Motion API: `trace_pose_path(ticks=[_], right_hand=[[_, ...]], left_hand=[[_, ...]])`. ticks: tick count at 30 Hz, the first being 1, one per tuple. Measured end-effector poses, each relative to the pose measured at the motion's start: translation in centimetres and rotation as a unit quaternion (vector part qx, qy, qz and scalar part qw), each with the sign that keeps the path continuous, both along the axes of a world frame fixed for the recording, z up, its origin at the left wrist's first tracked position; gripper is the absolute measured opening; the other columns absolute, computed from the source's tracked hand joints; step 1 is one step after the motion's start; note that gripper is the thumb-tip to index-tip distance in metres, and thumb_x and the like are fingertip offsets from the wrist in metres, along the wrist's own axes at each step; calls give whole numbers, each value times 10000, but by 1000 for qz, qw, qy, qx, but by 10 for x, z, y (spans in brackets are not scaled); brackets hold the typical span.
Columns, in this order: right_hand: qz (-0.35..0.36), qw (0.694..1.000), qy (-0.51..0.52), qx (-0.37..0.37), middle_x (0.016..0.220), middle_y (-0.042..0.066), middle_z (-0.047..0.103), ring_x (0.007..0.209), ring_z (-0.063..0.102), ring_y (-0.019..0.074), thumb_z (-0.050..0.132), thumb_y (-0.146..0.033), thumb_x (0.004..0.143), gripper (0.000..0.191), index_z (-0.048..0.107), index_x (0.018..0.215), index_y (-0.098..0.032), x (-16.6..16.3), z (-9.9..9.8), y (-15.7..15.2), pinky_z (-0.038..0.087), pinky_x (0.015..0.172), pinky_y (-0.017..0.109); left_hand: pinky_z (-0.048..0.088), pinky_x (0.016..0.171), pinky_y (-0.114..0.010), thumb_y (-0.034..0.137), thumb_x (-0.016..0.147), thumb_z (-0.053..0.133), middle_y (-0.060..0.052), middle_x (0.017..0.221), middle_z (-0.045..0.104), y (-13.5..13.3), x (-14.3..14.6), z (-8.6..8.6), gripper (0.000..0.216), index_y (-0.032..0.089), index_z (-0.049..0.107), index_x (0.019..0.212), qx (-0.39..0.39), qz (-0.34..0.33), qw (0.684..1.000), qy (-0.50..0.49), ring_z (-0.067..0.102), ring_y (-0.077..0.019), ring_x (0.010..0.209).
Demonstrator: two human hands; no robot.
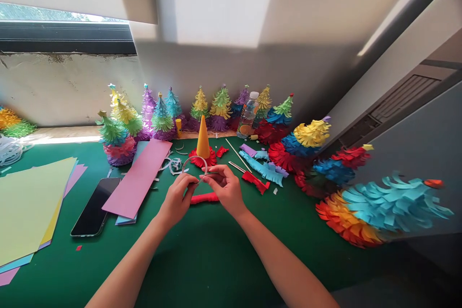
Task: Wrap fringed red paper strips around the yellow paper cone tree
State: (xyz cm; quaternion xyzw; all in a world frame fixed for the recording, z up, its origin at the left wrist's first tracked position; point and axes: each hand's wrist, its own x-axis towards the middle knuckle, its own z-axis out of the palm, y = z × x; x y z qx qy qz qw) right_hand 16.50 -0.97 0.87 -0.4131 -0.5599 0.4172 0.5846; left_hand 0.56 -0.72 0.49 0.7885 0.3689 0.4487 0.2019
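My left hand [179, 198] and my right hand [224, 187] meet over the green table [202, 260], fingers pinched together on a thin whitish strip curled into a loop [194, 161]. A red fringed paper strip [204, 198] lies on the table just under the hands. Right behind them stands an orange paper cone [202, 139] with red fringe [202, 159] around its base. More whitish strip curls [174, 163] lie to the left of the cone.
A pink paper sheet [139, 175], a black phone [96, 207] and a stack of coloured paper [29, 202] lie left. Red-handled scissors [252, 179], blue fringe strips [265, 168] and a stick lie right. Several paper trees line the wall, with a bottle [248, 115].
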Motion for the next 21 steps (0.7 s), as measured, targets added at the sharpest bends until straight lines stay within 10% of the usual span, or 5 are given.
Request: trace_pose_path(ticks=[21], right_hand=[[-78,938,-283,186,923,61,514,768,574,153,474,-213,879,96,561,839,-205,3,-1,3,495,691,294]], left_hand=[[480,714,-286,129,846,485,-42,803,636,0,-2,2,160,191,632,869,48,101,994,-13,574,-160,773]])
